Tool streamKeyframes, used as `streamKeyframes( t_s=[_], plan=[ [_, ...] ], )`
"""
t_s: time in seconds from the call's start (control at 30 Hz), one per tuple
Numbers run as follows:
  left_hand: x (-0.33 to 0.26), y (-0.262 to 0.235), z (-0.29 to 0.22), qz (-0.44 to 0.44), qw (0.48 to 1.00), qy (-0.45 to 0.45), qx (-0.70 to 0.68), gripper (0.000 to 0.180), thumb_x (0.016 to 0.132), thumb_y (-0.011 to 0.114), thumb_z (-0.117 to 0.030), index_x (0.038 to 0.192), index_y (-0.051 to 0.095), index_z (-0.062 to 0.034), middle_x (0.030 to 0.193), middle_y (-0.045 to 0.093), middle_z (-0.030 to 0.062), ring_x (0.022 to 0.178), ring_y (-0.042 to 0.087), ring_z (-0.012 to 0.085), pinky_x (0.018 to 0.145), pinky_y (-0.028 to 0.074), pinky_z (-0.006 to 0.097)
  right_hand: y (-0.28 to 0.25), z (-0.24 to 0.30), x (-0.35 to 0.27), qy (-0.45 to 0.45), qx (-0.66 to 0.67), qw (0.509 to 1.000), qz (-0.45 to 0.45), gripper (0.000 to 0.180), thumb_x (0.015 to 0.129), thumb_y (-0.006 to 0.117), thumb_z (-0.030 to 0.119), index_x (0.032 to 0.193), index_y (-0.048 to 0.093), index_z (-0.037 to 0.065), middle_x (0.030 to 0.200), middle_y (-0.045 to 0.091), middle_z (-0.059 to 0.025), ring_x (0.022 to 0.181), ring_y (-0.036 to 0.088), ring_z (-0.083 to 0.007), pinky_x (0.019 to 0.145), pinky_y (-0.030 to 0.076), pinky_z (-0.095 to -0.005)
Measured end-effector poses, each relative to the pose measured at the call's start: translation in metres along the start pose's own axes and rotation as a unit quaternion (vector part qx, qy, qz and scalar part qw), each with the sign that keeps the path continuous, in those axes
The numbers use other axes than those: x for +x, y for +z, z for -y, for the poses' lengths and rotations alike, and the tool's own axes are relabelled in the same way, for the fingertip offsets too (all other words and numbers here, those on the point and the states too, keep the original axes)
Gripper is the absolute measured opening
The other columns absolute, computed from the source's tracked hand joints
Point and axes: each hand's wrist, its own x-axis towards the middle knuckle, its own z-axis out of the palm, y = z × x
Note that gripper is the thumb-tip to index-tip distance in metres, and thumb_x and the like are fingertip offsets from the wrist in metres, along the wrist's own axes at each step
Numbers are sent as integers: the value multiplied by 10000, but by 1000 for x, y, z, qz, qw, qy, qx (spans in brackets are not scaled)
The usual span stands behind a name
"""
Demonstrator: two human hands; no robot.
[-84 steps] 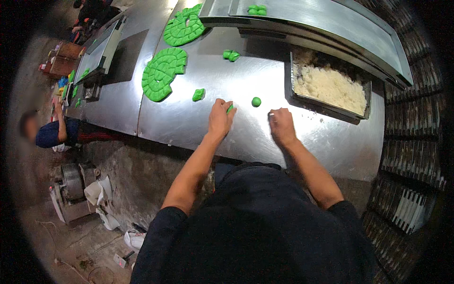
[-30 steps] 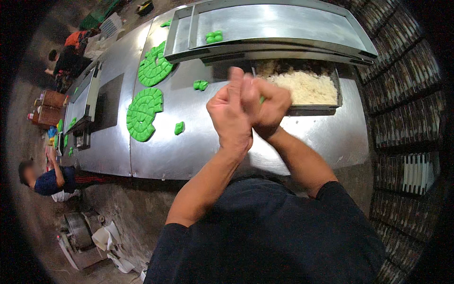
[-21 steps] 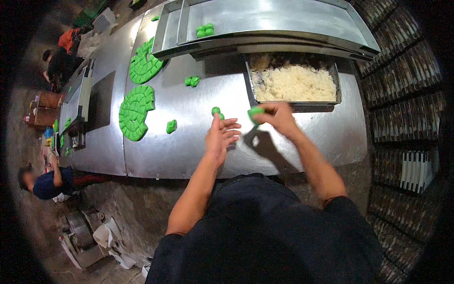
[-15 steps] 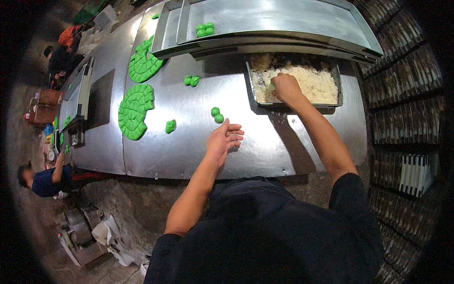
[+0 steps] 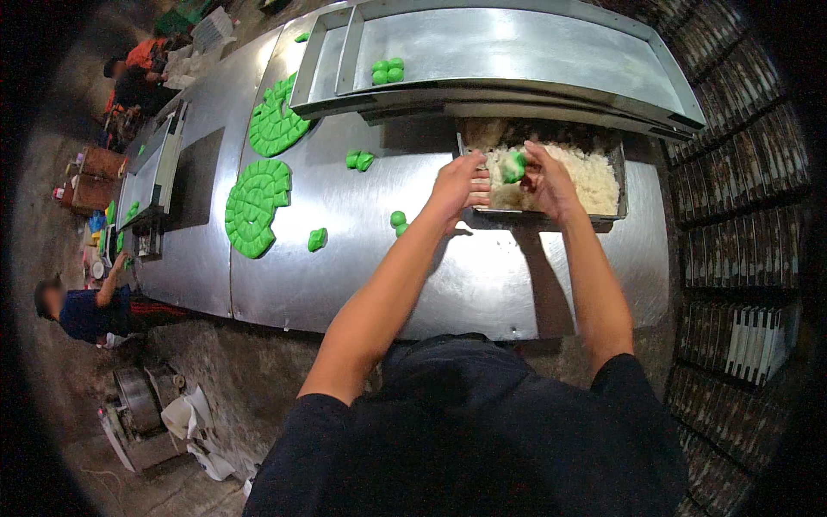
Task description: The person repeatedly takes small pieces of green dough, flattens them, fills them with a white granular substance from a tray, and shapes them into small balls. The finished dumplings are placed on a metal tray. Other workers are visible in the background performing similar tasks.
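Pinching dough (image 5: 514,168) over the bin (image 5: 622,177), the right hand (image 5: 554,184) grips it between thumb and fingers. The left hand (image 5: 457,188), fingers spread, appears empty, palm half hidden. Too loose a pinch could drop it into the crumbs (image 5: 594,179).

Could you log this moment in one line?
Left hand: open; right hand: holding green dough; things: pale crumbs, metal box; rest: green balls in tray
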Motion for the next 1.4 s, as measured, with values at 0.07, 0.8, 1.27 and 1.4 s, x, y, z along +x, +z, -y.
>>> streamKeyframes(
  t_s=[0.07,0.8,1.27,1.4],
  plan=[
    [24,21,-3,17,998,-62,-1,433,1045,491,-373,1141,580,39,1015,664,149,793,672,195,622,577,302,-8,-15,-3,1,-6,998,56,236,921,723,311,889,697,79,735,627,15,611,553,-65,533,416,-237],
    [16,71,-15,2,999,41,-12,208,958,638,-91,1135,669,13,944,704,65,769,663,130,711,553,261,13,3,-60,-497,-382,770,-119,249,787,738,25,1032,696,31,875,653,-77,750,626,-164,658,490,-275],
    [-96,36,-58,26,986,166,-19,287,1012,546,-139,1207,656,41,1024,722,87,851,695,142,771,561,287,77,34,-130,-571,-385,721,-73,217,711,768,-7,882,641,36,892,605,-106,735,617,-221,626,500,-328],
    [-119,22,-71,99,986,124,43,292,1020,532,-158,1224,667,1,1039,712,52,924,657,111,841,524,276,86,27,-128,-592,-375,711,-53,220,707,753,-26,889,649,42,918,616,-109,730,625,-220,588,495,-306]
  ],
)
